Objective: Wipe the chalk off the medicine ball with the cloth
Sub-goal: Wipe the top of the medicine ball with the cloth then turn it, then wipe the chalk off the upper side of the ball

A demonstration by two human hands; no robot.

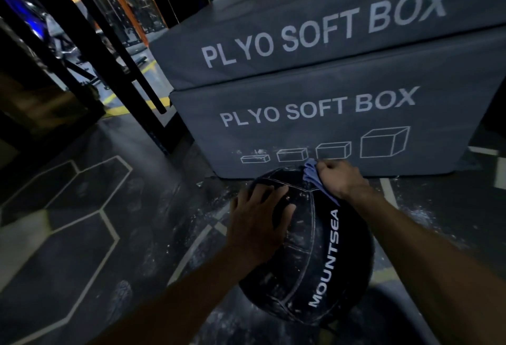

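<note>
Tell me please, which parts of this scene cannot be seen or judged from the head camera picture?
- Far side and underside of the medicine ball: hidden by the ball's own bulk.
- Ball surface under the cloth: covered by the cloth and the right hand.
- Panel under the left hand: the palm covers it, so chalk there is unknown.
- Right ends of the plyo soft boxes: cut off by the frame edge.
- Gym background, upper left: dark and blurred.
</note>
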